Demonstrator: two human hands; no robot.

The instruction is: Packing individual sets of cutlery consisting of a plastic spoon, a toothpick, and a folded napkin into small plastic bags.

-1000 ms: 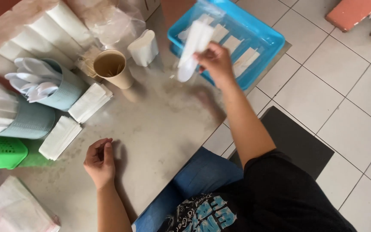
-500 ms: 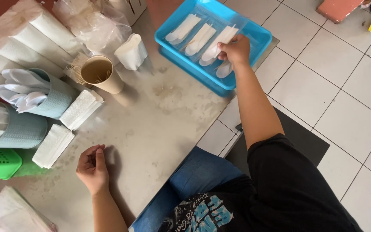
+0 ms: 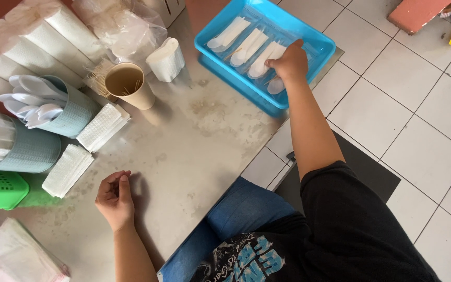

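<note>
1. The packet under the right hand looks feather-light and limp: a thin clear sleeve holding a white plastic spoon and a folded napkin. I judge the film slippery and easily creased, while the spoon inside gives one stiff spine. The surest hold is a pinch across the middle, over the handle, not on the loose film ends.
2. It is long, narrow and white, with the rounded bowl end pointing towards the table. It lies in the blue tray, near the tray's right-hand edge.
3. The right hand rests on it with fingers curled down, thumb and fingertips closed on the packet (whether it is already let go I cannot tell).
4. Two more packets lie side by side in the tray towards its far-left corner, and another spoon end shows just below the hand.
5. The tray sits on the table's far-right corner, overhanging the edge.
6. The left hand lies near the front edge, loosely curled, holding nothing.
7. Along the left edge stand a tub of spoons, napkin stacks and a paper cup of toothpicks.
</note>
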